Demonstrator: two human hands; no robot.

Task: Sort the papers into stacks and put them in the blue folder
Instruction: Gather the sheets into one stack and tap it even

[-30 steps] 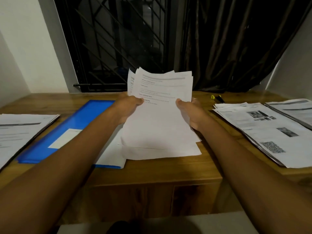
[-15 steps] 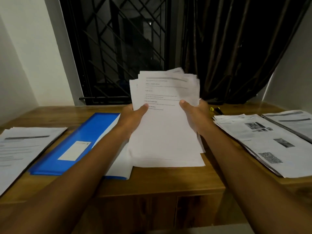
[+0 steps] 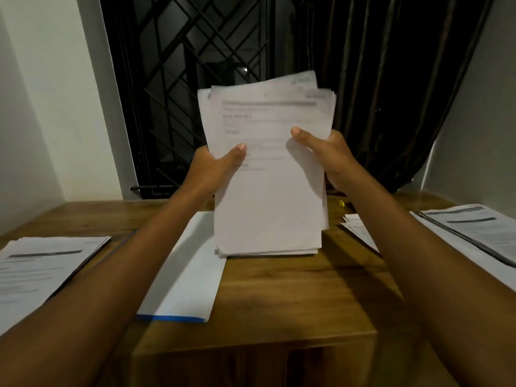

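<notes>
The left hand (image 3: 215,163) and the right hand (image 3: 332,157) grip a thick bundle of white printed sheets (image 3: 268,202) by its two side edges. Each thumb is pressed on the front page, and the other fingers are hidden behind. The bundle stands upright over the middle of the brown wooden table (image 3: 279,297). Its top corners are fanned unevenly and its lower edge is down at the table top (whether it touches cannot be told). Just left of it lies the flat blue plastic folder (image 3: 170,318), mostly covered by a plain white sheet (image 3: 190,263) and the left forearm, with only a blue strip showing at its near edge. A stack of printed papers (image 3: 42,269) lies at the far left, and overlapping printed stacks (image 3: 474,227) lie at the right.
</notes>
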